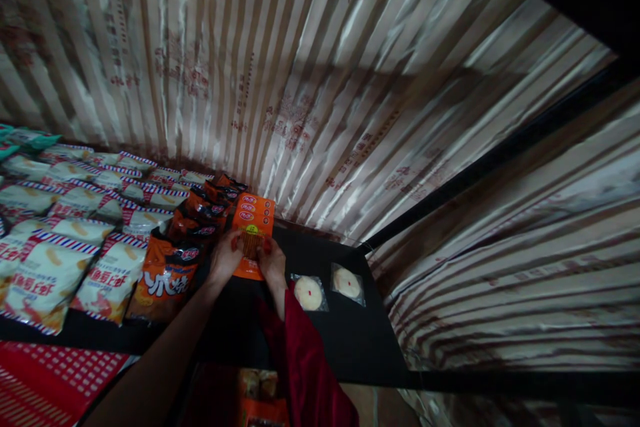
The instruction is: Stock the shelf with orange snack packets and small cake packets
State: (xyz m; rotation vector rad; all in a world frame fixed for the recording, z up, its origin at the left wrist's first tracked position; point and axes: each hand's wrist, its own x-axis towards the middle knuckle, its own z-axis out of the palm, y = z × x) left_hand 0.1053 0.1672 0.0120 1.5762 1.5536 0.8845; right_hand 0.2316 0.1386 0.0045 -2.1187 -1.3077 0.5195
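orange packet [254, 230]: flat snack packet, orange with red labels and a yellow-green mark, held upright between both hands above the black surface; its lower edge is hidden behind the fingers.
left hand [225, 257]: closed on the packet's lower left edge, thumb over the front; forearm bare.
right hand [273, 261]: closed on the packet's lower right edge, red-painted nails showing; dark red sleeve [305, 360] runs back toward the camera.
step in hand: judged as placing or straightening the packet at the end of a row; it is gripped and not yet set down.
next move calls for: lowering the packet level onto the bare patch just beyond the hands, then both grips releasing together so it does not tip.
dark orange bags [167, 277]: a line of snack bags just left of the left hand, running away from it, overlapping one another.
white bags [50, 273]: rows of white snack bags with red-and-blue striped tops, further left of the left hand.
round cakes [327, 287]: two pale discs in clear wrappers, side by side, just right of the right hand.
black table [350, 340]: dark surface under the hands.
striped curtain [320, 67]: glossy folds beyond the hands.
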